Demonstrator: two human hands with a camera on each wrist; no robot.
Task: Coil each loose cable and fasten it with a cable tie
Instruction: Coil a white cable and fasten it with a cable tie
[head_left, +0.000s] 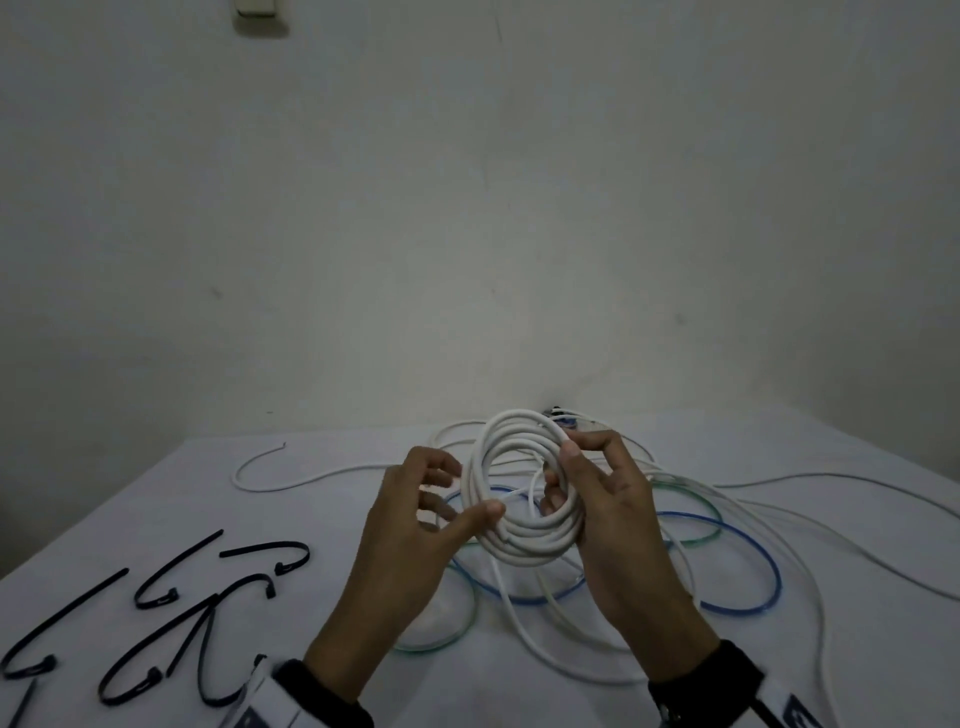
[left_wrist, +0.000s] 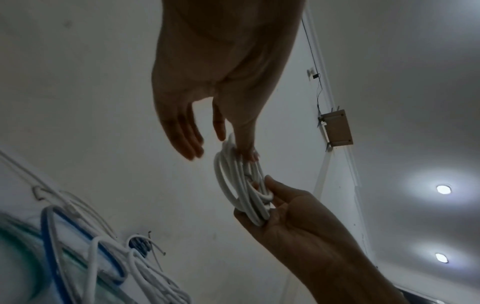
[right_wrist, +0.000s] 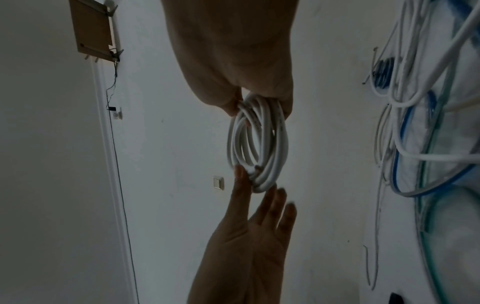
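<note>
Right hand (head_left: 613, 509) clamped around the right side of a white cable coil (head_left: 524, 488), fingers curled through the ring, thumb over its upper rim. Left hand (head_left: 415, 525) with fingers straight and spread, thumb tip touching the coil's lower left edge, gripping nothing. Coil raised above the white table (head_left: 156, 519), upright, several turns bundled together. Beneath and behind it, on the table, a loose tangle of white cables (head_left: 779, 483), a blue cable (head_left: 753, 571) and a green cable (head_left: 691, 514) in overlapping loops. At the near left of the table, well apart from the coil, a scatter of black cable ties (head_left: 171, 613), some looped.
</note>
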